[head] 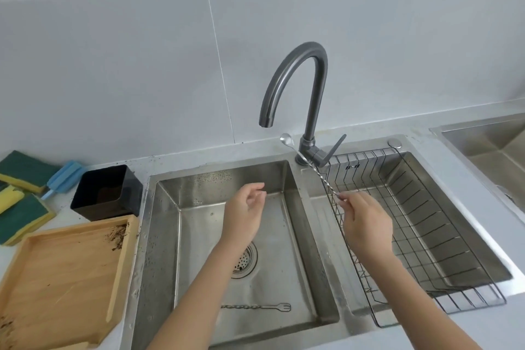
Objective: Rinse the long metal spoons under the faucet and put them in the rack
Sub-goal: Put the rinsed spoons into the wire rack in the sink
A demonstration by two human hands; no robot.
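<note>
Left of the sink, on the worktop: green-and-yellow sponges, a blue brush, a black square plastic tub, and a light wooden tray with dark crumbs in its corners. None of it is in play.

Left stainless steel basin: one twisted-stem metal utensil with a small fork-shaped end lies flat on the basin floor near the front wall, well apart from both hands. Likely not rinsed yet, and not racked.

Left hand hovers over that basin, fingers loosely curled, holding nothing.

Dark grey gooseneck faucet: no water visible at the spout, so it looks off.

Right hand pinches the lower end of a long twisted-stem metal spoon between fingertips. The spoon slants up and left, bowl just beside the faucet base, below and to the right of the spout, not under it.

Right basin holds the wire dish rack; I see no utensils in it.

My read: early stage. Nothing is racked, one spoon is in hand near the faucet, one piece is still in the sink. Whether the held spoon is already rinsed, I can't tell.
</note>
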